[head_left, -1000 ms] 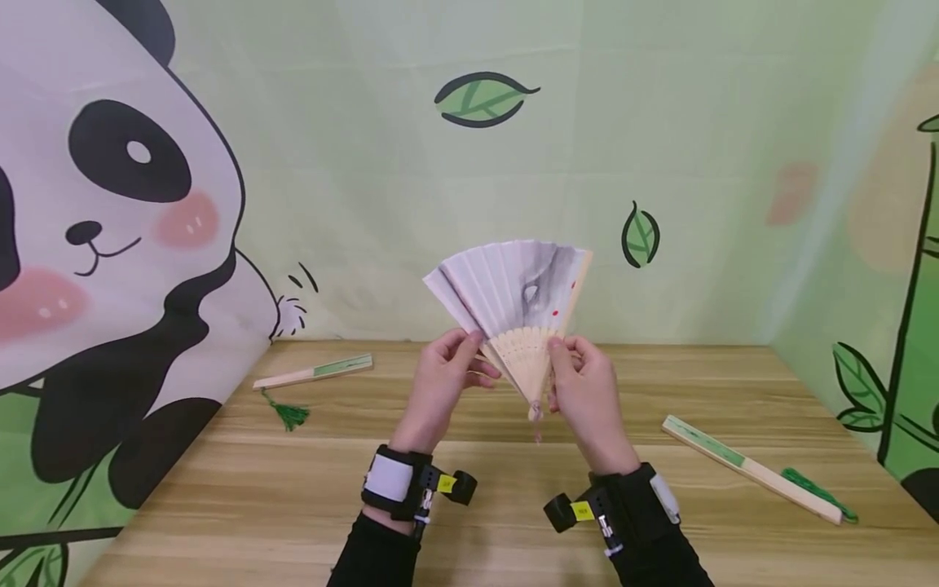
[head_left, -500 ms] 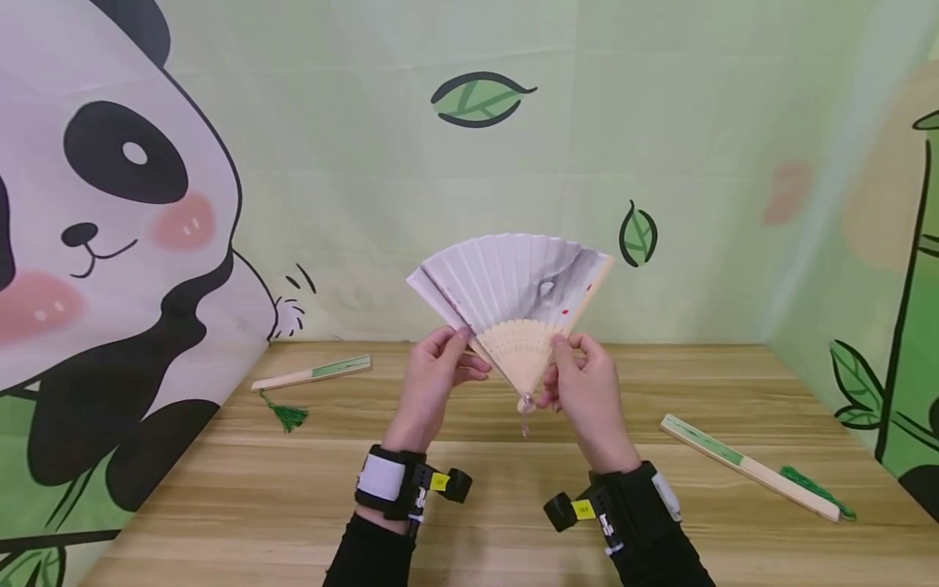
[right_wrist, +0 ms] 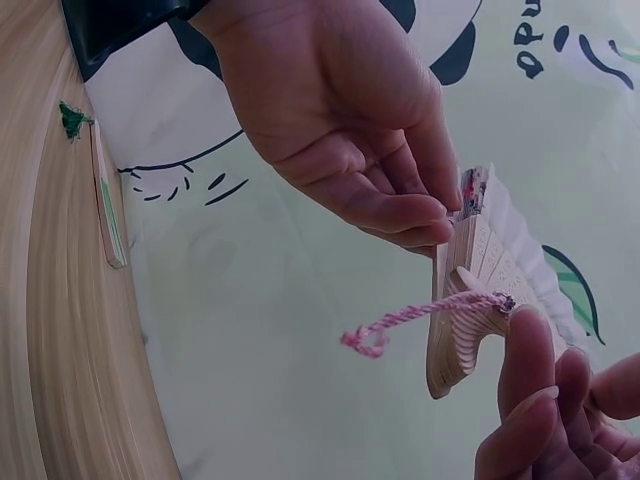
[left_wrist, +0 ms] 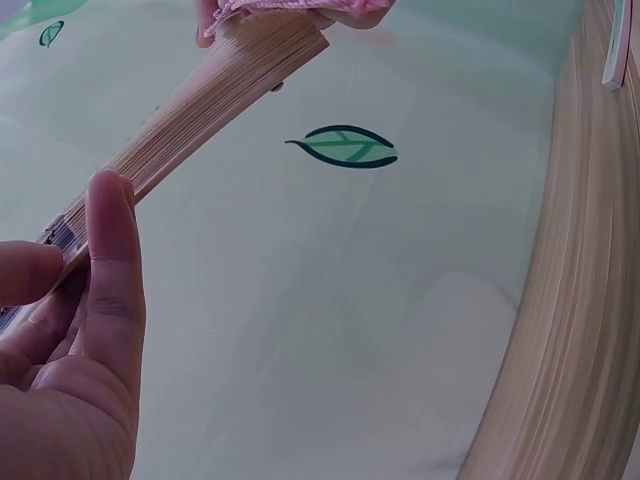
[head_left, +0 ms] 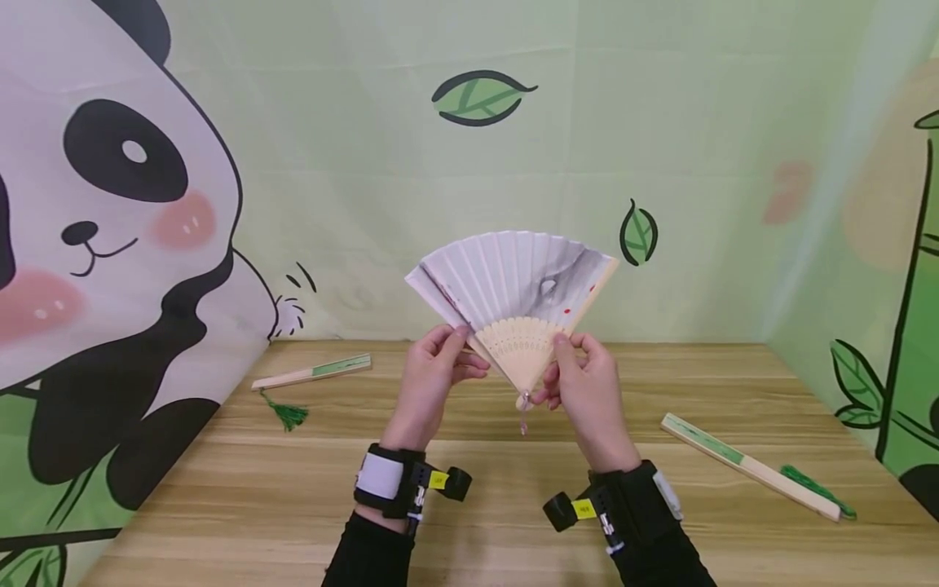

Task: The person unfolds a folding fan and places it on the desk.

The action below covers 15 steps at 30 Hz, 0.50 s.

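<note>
A folding fan (head_left: 506,285) with a white and grey painted leaf and pale slatted ribs is spread wide above the table. My left hand (head_left: 429,375) pinches its left outer rib between thumb and fingers. On the other side, my right hand (head_left: 590,379) pinches the right outer rib, with some fingers near the pivot. A pink cord (right_wrist: 415,315) hangs from the pivot. In the left wrist view the fan's ribs (left_wrist: 215,110) appear edge-on, gripped by the left hand (left_wrist: 95,330). The right wrist view shows the right hand (right_wrist: 545,410) by the pivot.
A folded fan (head_left: 311,372) with a green tassel (head_left: 286,414) lies at the table's back left. Another folded fan (head_left: 748,466) with a green cord (head_left: 817,492) lies on the right. A printed backdrop (head_left: 352,204) stands behind and beside the wooden table (head_left: 506,522).
Over the last second the fan has spread wider, its left edge moving left and its right edge right. The left hand shifted slightly left. Since half a second ago there is little movement.
</note>
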{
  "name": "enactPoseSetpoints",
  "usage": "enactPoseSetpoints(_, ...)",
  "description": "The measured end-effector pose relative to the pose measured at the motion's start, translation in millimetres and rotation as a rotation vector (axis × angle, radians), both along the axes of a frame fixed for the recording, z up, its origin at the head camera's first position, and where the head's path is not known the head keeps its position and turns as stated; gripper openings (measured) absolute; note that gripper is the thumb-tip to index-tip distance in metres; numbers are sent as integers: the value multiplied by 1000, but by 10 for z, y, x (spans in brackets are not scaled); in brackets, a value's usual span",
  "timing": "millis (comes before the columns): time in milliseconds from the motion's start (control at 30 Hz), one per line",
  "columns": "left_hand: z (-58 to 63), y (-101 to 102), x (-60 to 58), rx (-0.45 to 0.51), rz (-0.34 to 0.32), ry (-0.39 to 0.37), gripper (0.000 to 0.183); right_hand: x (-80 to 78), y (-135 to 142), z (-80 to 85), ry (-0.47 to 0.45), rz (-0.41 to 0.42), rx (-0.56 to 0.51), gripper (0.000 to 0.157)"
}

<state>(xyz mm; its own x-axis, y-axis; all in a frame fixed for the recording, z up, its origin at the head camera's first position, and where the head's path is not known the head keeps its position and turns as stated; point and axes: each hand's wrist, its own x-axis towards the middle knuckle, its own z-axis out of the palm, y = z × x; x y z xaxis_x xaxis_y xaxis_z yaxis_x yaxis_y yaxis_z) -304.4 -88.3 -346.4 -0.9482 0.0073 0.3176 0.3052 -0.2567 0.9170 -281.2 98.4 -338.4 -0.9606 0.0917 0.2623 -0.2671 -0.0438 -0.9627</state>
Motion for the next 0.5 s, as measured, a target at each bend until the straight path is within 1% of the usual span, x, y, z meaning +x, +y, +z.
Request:
enactPoseSetpoints(267,-3,-3,2,39,-24,-6,24,13,25,23,-32,3,-46,25)
enactPoseSetpoints(500,-12,5,-3,49,-44,-16,24,10,37,33,-28,-12,-99,22)
